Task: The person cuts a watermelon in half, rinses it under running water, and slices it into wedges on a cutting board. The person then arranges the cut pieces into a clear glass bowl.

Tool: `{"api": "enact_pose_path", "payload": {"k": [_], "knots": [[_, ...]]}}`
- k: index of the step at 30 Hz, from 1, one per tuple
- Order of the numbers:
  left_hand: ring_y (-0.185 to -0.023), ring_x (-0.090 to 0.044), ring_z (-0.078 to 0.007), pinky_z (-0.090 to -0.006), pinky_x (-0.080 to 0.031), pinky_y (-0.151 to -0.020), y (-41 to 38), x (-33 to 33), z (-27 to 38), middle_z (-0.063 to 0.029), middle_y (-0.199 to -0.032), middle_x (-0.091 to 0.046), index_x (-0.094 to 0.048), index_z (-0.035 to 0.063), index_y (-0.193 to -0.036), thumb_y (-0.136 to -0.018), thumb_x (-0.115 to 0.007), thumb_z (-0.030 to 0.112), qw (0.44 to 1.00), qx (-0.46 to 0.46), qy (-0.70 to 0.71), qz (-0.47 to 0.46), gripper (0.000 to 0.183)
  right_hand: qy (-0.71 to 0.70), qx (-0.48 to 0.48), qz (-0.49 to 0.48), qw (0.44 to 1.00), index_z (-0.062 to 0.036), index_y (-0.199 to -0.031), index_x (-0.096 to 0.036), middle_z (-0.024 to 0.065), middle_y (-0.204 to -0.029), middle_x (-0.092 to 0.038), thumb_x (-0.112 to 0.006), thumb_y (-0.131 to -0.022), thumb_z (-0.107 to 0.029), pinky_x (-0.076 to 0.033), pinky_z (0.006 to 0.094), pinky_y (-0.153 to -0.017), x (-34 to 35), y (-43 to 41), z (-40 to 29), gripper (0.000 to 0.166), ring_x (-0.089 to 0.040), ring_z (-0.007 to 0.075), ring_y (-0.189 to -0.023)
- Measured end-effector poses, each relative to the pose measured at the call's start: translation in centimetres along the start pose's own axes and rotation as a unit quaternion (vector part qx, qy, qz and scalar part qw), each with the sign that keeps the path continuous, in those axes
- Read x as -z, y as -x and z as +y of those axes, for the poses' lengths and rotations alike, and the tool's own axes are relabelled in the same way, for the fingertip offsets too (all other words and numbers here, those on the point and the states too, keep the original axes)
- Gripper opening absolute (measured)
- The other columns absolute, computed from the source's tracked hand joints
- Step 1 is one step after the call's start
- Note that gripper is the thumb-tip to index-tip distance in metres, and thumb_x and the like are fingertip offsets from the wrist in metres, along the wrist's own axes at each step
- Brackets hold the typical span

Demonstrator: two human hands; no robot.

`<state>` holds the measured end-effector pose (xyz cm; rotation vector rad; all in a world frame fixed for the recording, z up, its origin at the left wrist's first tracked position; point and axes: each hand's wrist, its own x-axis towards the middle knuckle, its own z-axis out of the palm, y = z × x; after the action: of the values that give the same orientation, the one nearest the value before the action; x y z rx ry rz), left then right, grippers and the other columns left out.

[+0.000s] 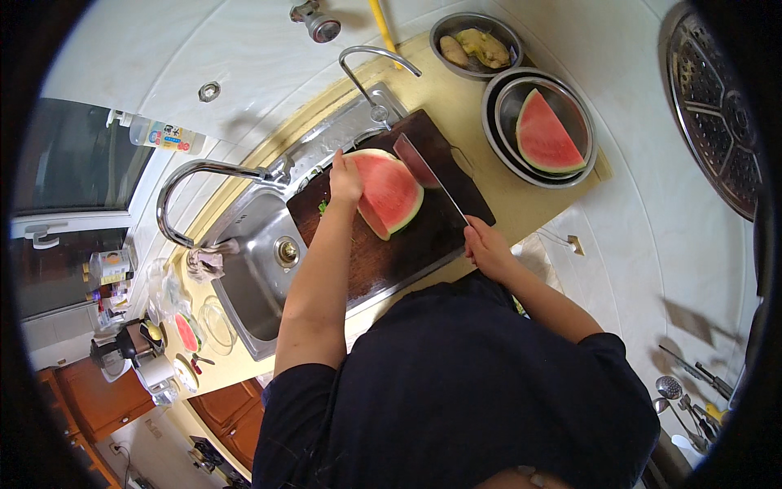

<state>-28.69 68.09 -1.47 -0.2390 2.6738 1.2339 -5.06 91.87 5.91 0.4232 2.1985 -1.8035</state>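
Note:
A large cut piece of watermelon rests on a dark wooden cutting board, its red flesh facing up. My left hand holds the melon at its left edge, with the fingers partly hidden. In my right hand is the handle of a cleaver. The blade stands just right of the melon, apart from its rind, edge side unclear. Another watermelon wedge lies in a steel bowl at the upper right of the board. Small green scraps lie beside my left wrist.
The board spans part of a steel sink with a curved faucet. A thinner tap rises behind the board. A metal bowl of root vegetables stands at the back. Left along the counter are a cloth, glass dish and watermelon piece.

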Motion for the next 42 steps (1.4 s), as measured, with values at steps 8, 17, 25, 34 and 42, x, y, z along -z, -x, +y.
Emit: {"api": "enact_pose_path", "payload": {"k": [8,17,25,34,42], "knots": [[-0.123,-0.049,-0.0387,-0.0398,-0.038,-0.104,-0.6,-0.2,-0.7,-0.0282,-0.131,-0.05,-0.034,0.0024,-0.143,-0.097,-0.034,0.032,0.999,0.002,-0.041,-0.005,0.055,0.016,-0.014,-0.027,0.999,-0.001,-0.122,-0.054,0.0095,-0.066,-0.059,-0.043,-0.099,-0.027,-0.047,0.0334,-0.057,-0.2,-4.2,-1.6,0.036,-0.058,0.0189,-0.059],[-0.118,-0.053,-0.0385,-0.0389,-0.041,-0.099,0.5,0.8,1.2,-0.0283,-0.129,-0.052,-0.034,0.0035,-0.144,-0.096,-0.035,0.03,0.999,0.029,-0.012,-0.018,0.055,0.02,-0.086,-0.095,0.992,0.0003,-0.112,-0.054,0.01,-0.069,-0.059,-0.04,-0.1,-0.032,-0.046,0.0321,-0.05,-0.4,-8.6,-3.1,0.037,-0.054,0.0174,-0.054],[-0.122,-0.051,-0.0339,-0.037,-0.038,-0.102,0.4,0.6,-0.4,-0.0253,-0.13,-0.053,-0.033,-0.0005,-0.143,-0.097,-0.038,0.023,0.995,0.012,0.101,-0.025,0.052,0.075,-0.014,-0.041,0.996,0.0005,-0.105,-0.055,0.0206,-0.085,-0.064,-0.041,-0.099,-0.032,-0.05,0.0453,-0.069,-2.7,-9.3,-1.9,0.036,-0.063,0.0352,-0.073],[-0.127,-0.045,-0.0319,-0.0361,-0.034,-0.106,2.6,1.7,2.1,-0.0238,-0.136,-0.048,-0.031,-0.0021,-0.143,-0.098,-0.043,0.021,0.986,-0.113,0.104,-0.068,0.053,0.246,0.171,0.124,0.946,-0.0139,-0.125,-0.056,0.0155,-0.099,-0.065,-0.053,-0.093,-0.034,-0.05,0.0458,-0.076,-0.1,-2.3,-0.4,0.038,-0.062,0.0371,-0.089],[-0.118,-0.047,-0.0335,-0.045,-0.033,-0.105,7.7,4.8,10.7,-0.0164,-0.121,-0.056,-0.061,0.0064,-0.118,-0.085,-0.063,0.021,0.882,-0.448,-0.072,0.125,0.036,0.357,0.188,0.179,0.897,-0.0197,-0.125,-0.057,0.0087,-0.086,-0.057,-0.068,-0.081,-0.028,-0.05,0.0403,-0.067,1.9,1.9,-1.7,0.046,-0.06,0.0297,-0.079]]}}
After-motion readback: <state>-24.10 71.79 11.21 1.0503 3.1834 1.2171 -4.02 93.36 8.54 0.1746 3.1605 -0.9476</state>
